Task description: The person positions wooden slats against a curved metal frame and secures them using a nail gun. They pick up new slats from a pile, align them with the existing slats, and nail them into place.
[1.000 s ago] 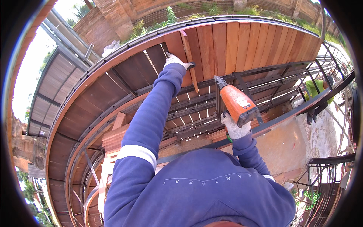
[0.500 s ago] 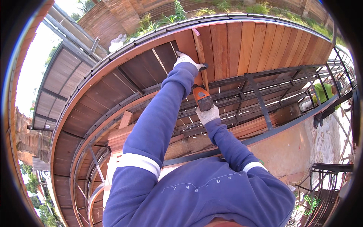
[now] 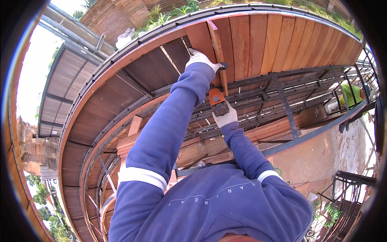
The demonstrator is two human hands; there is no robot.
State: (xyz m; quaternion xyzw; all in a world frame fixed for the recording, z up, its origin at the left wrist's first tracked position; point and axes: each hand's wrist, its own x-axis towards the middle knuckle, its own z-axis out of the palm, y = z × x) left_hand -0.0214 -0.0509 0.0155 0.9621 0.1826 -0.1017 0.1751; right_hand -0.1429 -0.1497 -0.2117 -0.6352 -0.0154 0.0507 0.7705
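My gloved left hand [image 3: 200, 61] is closed on a reddish wooden board [image 3: 198, 37] in the curved slatted panel, its thumb at a narrow upright batten [image 3: 215, 38]. My gloved right hand [image 3: 224, 116] grips an orange-and-black power tool [image 3: 216, 97], held near the batten's lower end at a dark metal rail [image 3: 249, 80]. The tool's nose is hidden. To the right of the batten run several fitted orange-brown planks [image 3: 270, 44]; to the left are darker panels [image 3: 157, 68] with narrow bright gaps.
A co-worker in a green top [image 3: 350, 93] is at the right among metal framework. Stacked boards [image 3: 128, 142] lie lower left. A curved steel edge [image 3: 306, 137] crosses below the slats. A brick wall [image 3: 121, 14] and plants stand beyond the top edge.
My right hand has swung the tool leftward and inward from right of the batten to near its lower end. My left hand stays on the board. The view has shifted slightly.
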